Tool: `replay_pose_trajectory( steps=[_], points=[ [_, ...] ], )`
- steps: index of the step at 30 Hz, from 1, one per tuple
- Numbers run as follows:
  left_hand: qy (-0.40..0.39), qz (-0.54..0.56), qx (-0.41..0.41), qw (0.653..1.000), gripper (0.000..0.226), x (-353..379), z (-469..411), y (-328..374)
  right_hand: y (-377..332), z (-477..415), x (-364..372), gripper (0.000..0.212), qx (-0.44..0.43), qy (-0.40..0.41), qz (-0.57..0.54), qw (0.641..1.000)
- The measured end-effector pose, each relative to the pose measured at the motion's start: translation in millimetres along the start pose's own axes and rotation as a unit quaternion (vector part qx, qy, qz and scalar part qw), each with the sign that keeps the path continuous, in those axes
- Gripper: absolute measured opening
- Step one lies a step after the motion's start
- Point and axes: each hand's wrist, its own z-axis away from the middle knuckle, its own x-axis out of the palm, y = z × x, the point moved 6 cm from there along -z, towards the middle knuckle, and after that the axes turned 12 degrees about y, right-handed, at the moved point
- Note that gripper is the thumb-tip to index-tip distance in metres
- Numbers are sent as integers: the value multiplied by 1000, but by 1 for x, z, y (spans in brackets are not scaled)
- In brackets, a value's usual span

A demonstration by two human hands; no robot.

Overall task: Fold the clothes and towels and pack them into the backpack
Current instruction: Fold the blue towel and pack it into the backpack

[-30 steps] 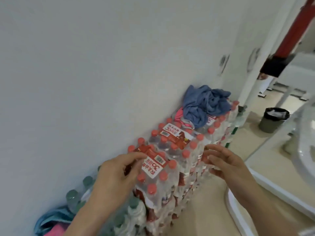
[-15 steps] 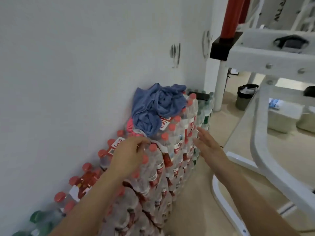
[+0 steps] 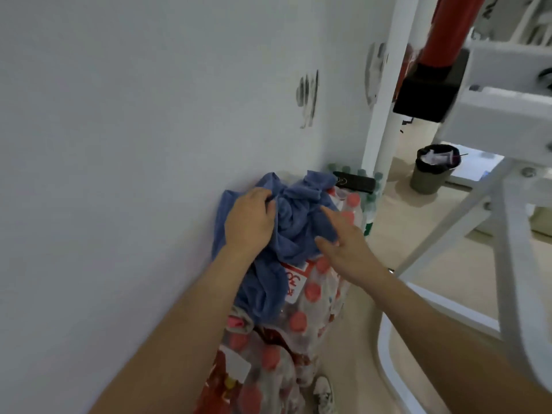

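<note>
A crumpled blue cloth (image 3: 298,222) lies on top of stacked packs of red-capped water bottles (image 3: 301,312) against the white wall. My left hand (image 3: 249,219) grips the cloth at its upper left, fingers curled into the fabric. Over the cloth's right side my right hand (image 3: 343,243) has straight fingers, touching or just above the fabric. A bit of pink fabric (image 3: 236,322) peeks out below the blue cloth. No backpack is in view.
A white metal frame (image 3: 507,264) stands close on the right, with a red post (image 3: 442,28) above it. A dark bin (image 3: 433,171) sits on the beige floor further back. A black device (image 3: 355,182) rests on green-capped bottles behind the cloth.
I have come closer to the blue cloth. My left hand left the bottle packs and took hold of the cloth; my right hand reached forward onto its right side.
</note>
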Motion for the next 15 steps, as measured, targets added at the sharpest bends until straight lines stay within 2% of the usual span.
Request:
replay_pose_trajectory(
  steps=[3, 4, 5, 7, 8, 10, 11, 13, 15],
  points=[
    [-13, -4, 7, 1000, 27, 25, -34, 1, 14, -50, 2, 28, 122, 81, -89, 985],
    [-23, -17, 25, 999, 29, 33, -43, 3, 12, -64, 0, 29, 119, 106, -97, 982],
    [-40, -33, 38, 998, 32, 41, -51, 3, 9, -77, 1, 37, 104, 97, -87, 986],
    [-88, -64, 49, 993, 38, 57, -61, 1, 7, -98, 13, 56, 65, 17, 4, 998],
    [-110, -78, 55, 989, 37, 65, -64, -1, 6, -106, 16, 50, 46, -8, 69, 997],
    [-131, -98, 58, 985, 28, 74, -68, -8, 13, -122, 14, 19, 47, 27, 149, 987],
    [-130, -97, 50, 985, 25, 76, -71, -12, 17, -131, 10, 17, 76, 56, 133, 987],
    [-114, -83, 24, 990, 24, 75, -76, -20, 23, -145, -2, 22, 178, 88, -15, 980],
    [-90, -73, 13, 993, 25, 69, -80, -21, 21, -157, -8, 14, 207, 47, -126, 969]
  ],
)
